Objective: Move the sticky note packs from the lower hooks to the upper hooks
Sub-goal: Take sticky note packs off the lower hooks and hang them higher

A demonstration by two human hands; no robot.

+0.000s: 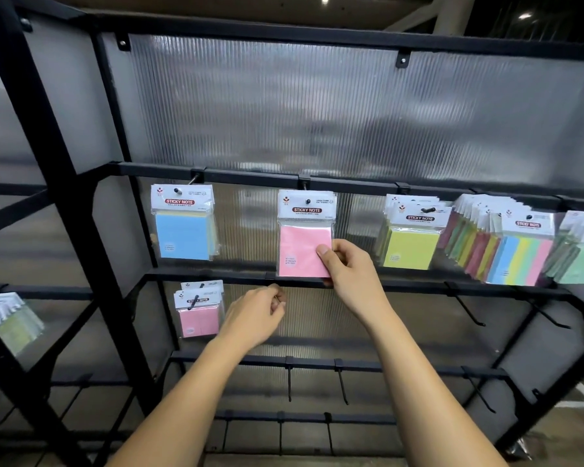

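Pink pack (pixel 304 252): hangs on an upper hook (pixel 307 201) at mid rack, header card printed "STICKY NOTE" in white on a red band; the smaller print beside the logo is not legible.

Right hand (pixel 348 271): raised, forearm sloping up from lower right. The thumb (pixel 324 252) lies on the pack's front at its lower right corner, the other fingers curl behind, pinching that corner.

Left hand (pixel 255 315): lower, just under the lower bar (pixel 412 286), back of the hand toward the camera, fingers curled together. Whether they hold anything cannot be told.

Lower pink packs (pixel 198 318): on a lower hook, just left of the left hand, same "STICKY NOTE" header.

Upper row, same header: blue pack (pixel 182 234) at left; yellow packs (pixel 410 244), striped packs (pixel 516 257) and green packs (pixel 582 261) to the right, several deep on each hook.

Rack (pixel 64 163): black metal frame, ribbed translucent back panel.
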